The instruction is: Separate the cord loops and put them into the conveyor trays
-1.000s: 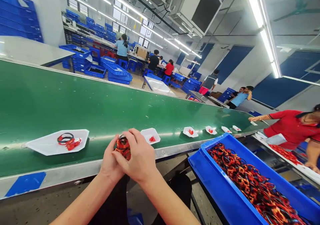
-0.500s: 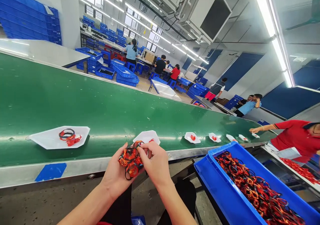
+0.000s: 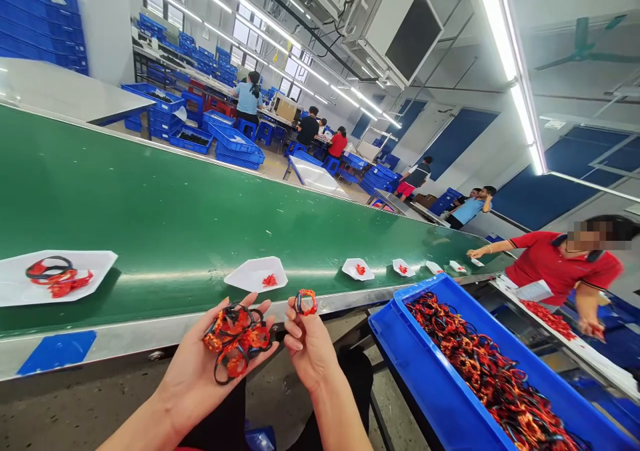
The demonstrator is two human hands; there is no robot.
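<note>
My left hand lies palm up, cradling a loose tangle of orange-red and black looped bands. My right hand is apart from it and pinches one small orange-and-black loop at the fingertips. Both hands are just in front of the steel edge of a green conveyor belt. The nearest white paper tray, holding a small red piece, lies on the belt beyond them. A larger white tray with red and black bands lies to the left.
A blue plastic crate full of tangled bands stands to my right. Several small white trays line the belt further along. A co-worker in a red shirt works past the crate, and blue crates and seated people fill the background.
My hands have moved apart, and the small loop is now separated from the tangle in my right hand's fingertips. The white trays sit further left on the belt.
</note>
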